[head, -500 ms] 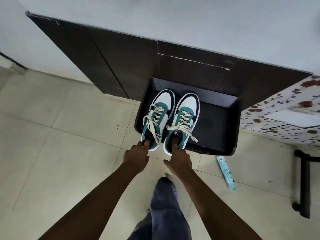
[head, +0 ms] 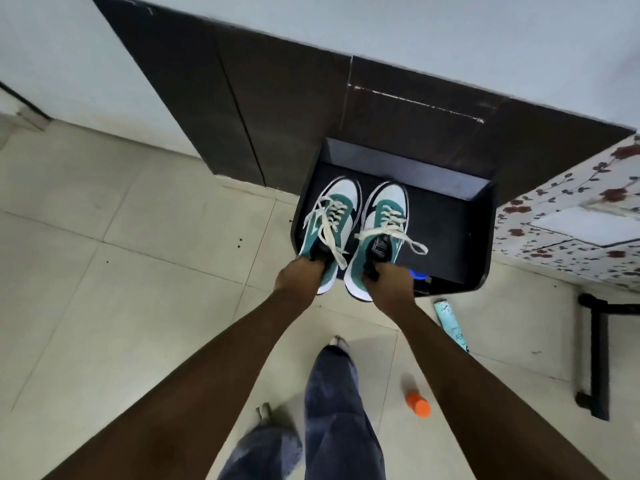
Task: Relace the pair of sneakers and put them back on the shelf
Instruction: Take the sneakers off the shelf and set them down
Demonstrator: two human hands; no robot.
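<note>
Both sneakers are gripped at the heel collar, the left sneaker [head: 327,230] by the left hand [head: 300,276] and the right sneaker [head: 377,237] by the right hand [head: 389,280], fingers hooked inside each opening and clenched on the rim. Held this way, the pair is kept level and parallel, toes pointed toward the back wall of the black shelf [head: 481,233]. The heels overhang its front edge near the left corner, so seating is judged unfinished. Tied laces [head: 405,239] are seen draped loose.
</note>
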